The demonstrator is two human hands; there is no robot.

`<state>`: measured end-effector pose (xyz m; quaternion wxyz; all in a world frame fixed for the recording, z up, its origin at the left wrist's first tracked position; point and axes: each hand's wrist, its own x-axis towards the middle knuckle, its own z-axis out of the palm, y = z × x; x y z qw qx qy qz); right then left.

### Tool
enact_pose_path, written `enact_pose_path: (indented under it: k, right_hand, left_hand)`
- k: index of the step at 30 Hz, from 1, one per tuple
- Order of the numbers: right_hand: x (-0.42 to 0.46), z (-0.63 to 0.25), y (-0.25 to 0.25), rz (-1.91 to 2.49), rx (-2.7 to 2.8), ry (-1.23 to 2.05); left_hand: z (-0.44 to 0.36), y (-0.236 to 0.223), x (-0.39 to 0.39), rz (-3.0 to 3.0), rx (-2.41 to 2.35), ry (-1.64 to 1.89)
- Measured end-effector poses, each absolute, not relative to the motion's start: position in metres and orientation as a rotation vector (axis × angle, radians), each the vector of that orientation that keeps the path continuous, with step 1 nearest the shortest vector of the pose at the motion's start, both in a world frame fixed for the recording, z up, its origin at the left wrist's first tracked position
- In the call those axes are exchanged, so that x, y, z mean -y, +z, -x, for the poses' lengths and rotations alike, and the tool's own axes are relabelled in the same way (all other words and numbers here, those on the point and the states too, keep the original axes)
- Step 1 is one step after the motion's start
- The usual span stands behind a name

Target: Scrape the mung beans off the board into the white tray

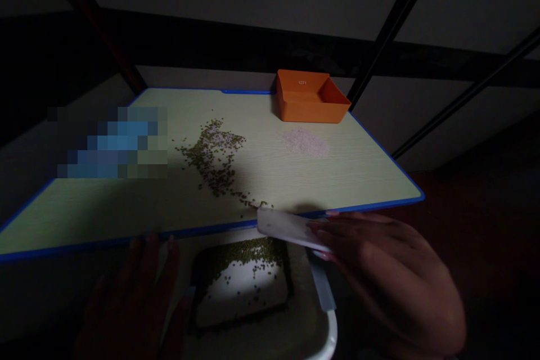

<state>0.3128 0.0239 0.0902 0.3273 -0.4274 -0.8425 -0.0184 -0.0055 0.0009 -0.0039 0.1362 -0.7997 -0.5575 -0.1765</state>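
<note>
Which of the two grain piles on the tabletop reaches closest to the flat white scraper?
The dark green pile mixed with pale grains: it trails toward the flat white scraper. The pale pile lies near the orange rectangular box.

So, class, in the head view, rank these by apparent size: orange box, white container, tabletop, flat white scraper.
1. Tabletop
2. White container, possibly enlarged by nearness
3. Orange box
4. Flat white scraper, counting only the part showing past the right hand
</note>
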Motion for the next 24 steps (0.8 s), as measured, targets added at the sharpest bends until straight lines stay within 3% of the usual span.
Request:
enact_pose_path:
  k: [18,24]
  right_hand:
    - [-0.025,-0.325,0.104,1.115,2.260,-0.267]
    - [-0.035,-0.319,0.090,1.283,2.006,-0.306]
  left_hand:
    - [0.006,-0.005,-0.001,2.287,1.629,-0.503]
    - [0.007,-0.006,-0.001,2.294,1.606,-0.529]
